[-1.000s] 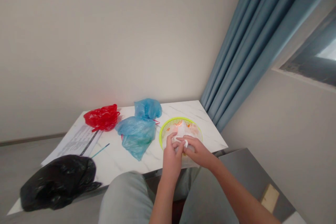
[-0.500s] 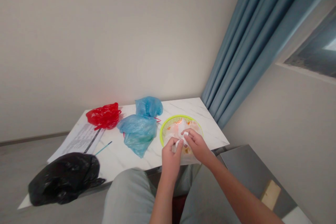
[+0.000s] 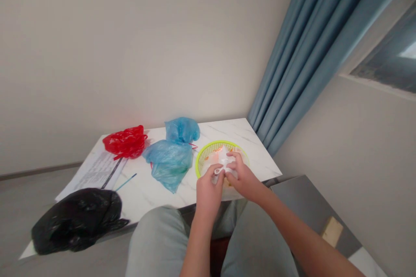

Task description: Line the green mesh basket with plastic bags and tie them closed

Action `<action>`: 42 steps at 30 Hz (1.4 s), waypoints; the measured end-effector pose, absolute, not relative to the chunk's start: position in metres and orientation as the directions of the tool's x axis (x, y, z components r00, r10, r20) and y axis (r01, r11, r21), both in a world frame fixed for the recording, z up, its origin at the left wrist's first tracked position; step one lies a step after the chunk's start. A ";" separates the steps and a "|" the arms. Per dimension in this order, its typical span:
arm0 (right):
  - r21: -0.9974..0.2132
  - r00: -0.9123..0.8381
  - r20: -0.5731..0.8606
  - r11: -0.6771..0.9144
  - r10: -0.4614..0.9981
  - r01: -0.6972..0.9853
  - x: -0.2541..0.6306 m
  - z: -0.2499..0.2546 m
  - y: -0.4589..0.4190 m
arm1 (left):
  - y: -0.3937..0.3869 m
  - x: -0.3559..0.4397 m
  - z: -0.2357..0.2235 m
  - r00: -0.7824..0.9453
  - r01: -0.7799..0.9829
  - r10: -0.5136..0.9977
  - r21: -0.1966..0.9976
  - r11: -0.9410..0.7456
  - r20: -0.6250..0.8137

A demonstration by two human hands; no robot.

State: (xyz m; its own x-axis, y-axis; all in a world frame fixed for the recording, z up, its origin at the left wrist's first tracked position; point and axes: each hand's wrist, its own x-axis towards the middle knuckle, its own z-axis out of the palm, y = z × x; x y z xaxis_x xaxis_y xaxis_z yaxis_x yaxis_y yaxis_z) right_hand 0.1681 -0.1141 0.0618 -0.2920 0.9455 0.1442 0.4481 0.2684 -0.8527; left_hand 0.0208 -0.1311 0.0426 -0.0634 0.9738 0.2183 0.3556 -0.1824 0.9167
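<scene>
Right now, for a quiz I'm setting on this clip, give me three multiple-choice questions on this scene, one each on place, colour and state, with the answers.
1. Where does the lime-green basket sit on the marble table?
A. At the left end, beside the papers
B. To the right of the blue plastic bag
C. Under the black bag

2. What colour is the crumpled bag left of the blue one?
A. Red
B. Black
C. Yellow

3. What are the left hand and right hand doing?
A. Resting flat on the table
B. Holding the black bag
C. Both handling a crumpled white sheet over the basket

Answers:
1. B: the basket sits right of the blue bag.
2. A: the bag shows bright red.
3. C: both hands meet on the sheet.
</scene>
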 end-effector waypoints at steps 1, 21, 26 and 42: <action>-0.782 -0.312 0.210 0.351 0.926 0.515 0.170 0.061 -0.117 | -0.131 0.020 0.043 -0.083 0.366 0.973 0.914 -0.172 0.216; -0.521 -0.386 0.537 0.655 0.750 0.548 0.194 0.051 -0.132 | -0.132 0.009 0.037 0.184 -0.132 0.972 0.977 0.170 -0.144; -0.583 -0.374 0.423 0.564 0.825 0.585 0.189 0.051 -0.142 | -0.137 0.007 0.036 0.334 -0.315 0.930 0.912 0.262 -0.152; -0.391 -0.105 0.584 0.392 0.805 0.833 0.261 0.056 -0.124 | -0.086 -0.026 0.025 -0.425 -0.020 0.902 0.995 -0.096 0.078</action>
State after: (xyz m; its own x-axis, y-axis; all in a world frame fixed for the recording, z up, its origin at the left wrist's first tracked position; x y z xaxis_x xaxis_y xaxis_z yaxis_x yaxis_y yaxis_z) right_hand 0.2608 -0.1237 0.0565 -0.1053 0.8049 0.5840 0.8328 0.3924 -0.3906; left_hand -0.0258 -0.0862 0.0247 -0.4250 0.9018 0.0778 -0.0204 -0.0955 0.9952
